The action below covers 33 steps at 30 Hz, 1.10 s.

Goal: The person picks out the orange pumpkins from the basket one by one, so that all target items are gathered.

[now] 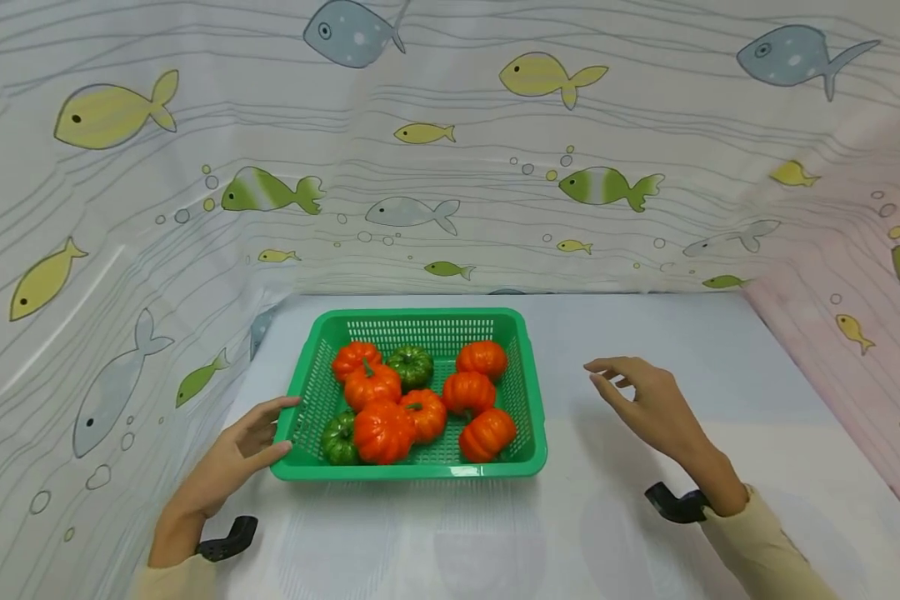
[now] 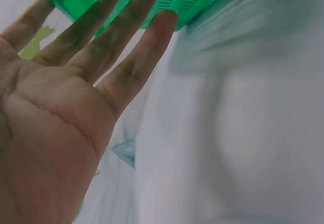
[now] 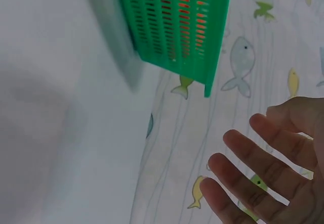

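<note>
1. The left hand (image 1: 228, 458) angles inward at the left rim of the green basket (image 1: 405, 472), fingers extended and spread, gripping nothing; fingertip contact is unclear.
2. The right hand (image 1: 648, 404) hovers over the white table (image 1: 487, 542), apart from the basket, fingers loosely bent, holding nothing.
3. Between them, the basket contains orange pumpkins (image 1: 384, 432) and green pumpkins (image 1: 411, 367).

Spread fingers (image 2: 143, 54) at a green basket (image 2: 178, 1)
</note>
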### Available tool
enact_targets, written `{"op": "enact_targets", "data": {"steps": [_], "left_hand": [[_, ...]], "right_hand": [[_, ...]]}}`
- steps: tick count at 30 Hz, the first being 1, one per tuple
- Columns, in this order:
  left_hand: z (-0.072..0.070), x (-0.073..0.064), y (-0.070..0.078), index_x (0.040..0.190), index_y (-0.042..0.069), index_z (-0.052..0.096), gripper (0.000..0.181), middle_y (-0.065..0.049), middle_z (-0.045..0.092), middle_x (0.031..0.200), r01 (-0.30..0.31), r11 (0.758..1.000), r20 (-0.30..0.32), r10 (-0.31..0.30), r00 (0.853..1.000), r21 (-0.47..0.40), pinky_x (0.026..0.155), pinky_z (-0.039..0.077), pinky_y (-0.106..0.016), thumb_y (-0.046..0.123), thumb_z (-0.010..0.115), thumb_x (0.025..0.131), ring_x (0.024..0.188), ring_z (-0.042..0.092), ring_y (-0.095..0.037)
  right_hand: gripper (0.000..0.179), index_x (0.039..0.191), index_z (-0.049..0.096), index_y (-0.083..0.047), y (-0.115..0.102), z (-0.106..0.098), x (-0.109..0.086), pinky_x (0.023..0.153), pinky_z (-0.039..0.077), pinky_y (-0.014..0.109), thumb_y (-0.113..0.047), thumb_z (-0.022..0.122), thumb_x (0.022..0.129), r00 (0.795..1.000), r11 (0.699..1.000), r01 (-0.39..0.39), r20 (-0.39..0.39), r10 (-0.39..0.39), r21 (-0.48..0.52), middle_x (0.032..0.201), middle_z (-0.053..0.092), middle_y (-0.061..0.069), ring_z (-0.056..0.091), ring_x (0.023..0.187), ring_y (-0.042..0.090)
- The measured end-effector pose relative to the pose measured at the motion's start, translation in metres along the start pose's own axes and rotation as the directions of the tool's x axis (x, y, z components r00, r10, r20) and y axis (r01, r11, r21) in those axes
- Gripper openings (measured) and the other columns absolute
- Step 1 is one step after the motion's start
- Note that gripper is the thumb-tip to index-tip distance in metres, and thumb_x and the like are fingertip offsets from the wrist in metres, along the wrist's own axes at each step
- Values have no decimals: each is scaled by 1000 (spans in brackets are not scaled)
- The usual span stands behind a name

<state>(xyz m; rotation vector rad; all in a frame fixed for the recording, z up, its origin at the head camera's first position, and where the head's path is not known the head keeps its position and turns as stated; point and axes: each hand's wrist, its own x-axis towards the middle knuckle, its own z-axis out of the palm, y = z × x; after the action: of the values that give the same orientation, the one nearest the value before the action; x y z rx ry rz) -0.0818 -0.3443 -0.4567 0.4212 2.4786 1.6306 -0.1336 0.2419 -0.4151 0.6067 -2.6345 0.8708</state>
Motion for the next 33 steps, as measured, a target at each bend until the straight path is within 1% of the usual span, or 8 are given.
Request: {"op": "enact_targets", "data": {"steps": [3, 6, 12, 17, 22, 26, 28, 33], "left_hand": [[2, 4, -7, 160, 8, 33, 61, 0, 30, 162, -41, 993, 26, 44, 999, -110, 102, 40, -15, -4, 54, 103, 139, 35, 4], [3, 5, -13, 159, 5, 32, 60, 3, 29, 162, -56, 986, 18, 59, 998, -157, 103, 35, -12, -7, 52, 103, 141, 30, 4], [2, 9, -20, 154, 1, 35, 58, 4, 33, 158, -92, 977, -8, 93, 996, -194, 105, 33, -12, -10, 54, 100, 141, 30, 3], [2, 10, -24, 153, -2, 32, 58, 5, 34, 157, -128, 965, 19, 136, 991, -228, 106, 31, -12, -12, 53, 99, 143, 28, 5], [5, 9, -27, 154, -1, 29, 59, 4, 31, 159, -137, 960, 32, 149, 988, -243, 107, 29, -11, -10, 52, 100, 144, 25, 3], [6, 10, -28, 155, -2, 28, 60, 2, 28, 161, -164, 951, 41, 180, 983, -261, 109, 26, -11, -11, 51, 100, 148, 20, 2], [6, 10, -28, 155, -1, 28, 59, 2, 27, 162, -167, 950, 43, 185, 982, -263, 110, 26, -11, -10, 51, 101, 149, 17, 3], [6, 8, -28, 156, 0, 28, 59, 1, 28, 162, -149, 958, 36, 163, 986, -243, 107, 28, -11, -9, 51, 102, 148, 19, 2]], "right_hand": [[22, 122, 74, -15, -6, 5, 3, 78, 59, 44, -17, 68, 101, 1000, 1000, -1, 30, 0, 12, 115, 73, 0, 68, 97, 18], [22, 122, 75, -16, -14, 9, 10, 78, 58, 41, -20, 69, 101, 998, 999, 14, 59, -16, 33, 114, 73, -1, 67, 98, 17], [21, 121, 75, -16, -30, 20, 25, 80, 58, 40, -21, 68, 102, 992, 994, 64, 102, -73, 91, 113, 72, -5, 66, 99, 16], [21, 120, 76, -13, -45, 31, 36, 82, 58, 40, -16, 70, 100, 980, 981, 121, 139, -142, 149, 115, 73, -2, 65, 101, 16], [18, 117, 77, -16, -62, 38, 50, 79, 56, 36, -16, 70, 100, 967, 969, 155, 169, -188, 192, 105, 72, -7, 61, 95, 10], [17, 115, 77, -14, -76, 44, 61, 78, 55, 36, -15, 71, 99, 955, 957, 183, 190, -227, 225, 102, 70, -7, 60, 94, 9], [17, 115, 77, -13, -83, 46, 68, 79, 54, 35, -14, 71, 99, 947, 949, 203, 198, -253, 242, 104, 71, -6, 61, 95, 9], [18, 117, 76, -14, -99, 57, 83, 82, 54, 42, -13, 68, 101, 922, 927, 235, 237, -307, 291, 111, 72, -2, 62, 98, 13]]}}
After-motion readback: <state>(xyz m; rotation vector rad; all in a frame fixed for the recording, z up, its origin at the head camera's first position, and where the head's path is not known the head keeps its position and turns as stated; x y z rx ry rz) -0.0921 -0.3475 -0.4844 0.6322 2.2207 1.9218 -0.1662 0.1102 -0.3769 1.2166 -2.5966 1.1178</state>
